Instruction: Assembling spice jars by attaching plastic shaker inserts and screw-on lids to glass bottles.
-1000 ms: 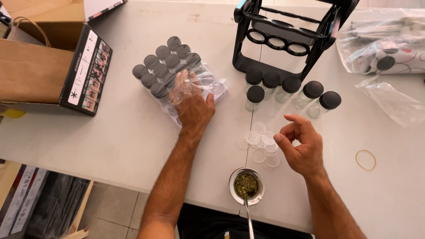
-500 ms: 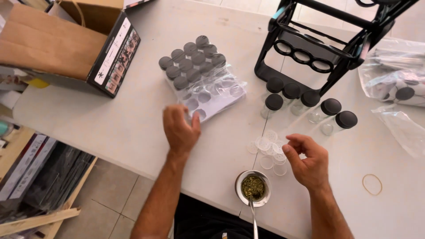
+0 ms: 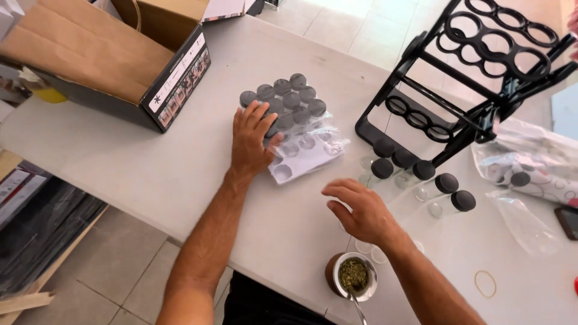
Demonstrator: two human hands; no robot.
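My left hand [image 3: 251, 141] lies flat on a clear plastic pack of black-lidded jars [image 3: 290, 101], its fingers spread over the pack's near left edge; empty clear plastic [image 3: 307, 153] trails from that pack to the right. My right hand [image 3: 359, 210] hovers above the white table [image 3: 120, 156] with fingers loosely curled and nothing in it. Just beyond it lie several clear jars with black lids [image 3: 421, 174] on their sides. A small cup of green herb [image 3: 353, 275] with a metal straw stands near the front edge, below my right hand.
A black wire rack [image 3: 475, 78] with ring holders stands at the back right. An open cardboard box [image 3: 114, 60] sits at the back left. Clear plastic bags [image 3: 530, 162] lie at the right, and a rubber band [image 3: 485, 283] lies near the front right. Floor shows at left.
My left hand has gone from the bare table back onto the jar pack. My right hand has lifted and opened towards the pack. The view has shifted left and nearer.
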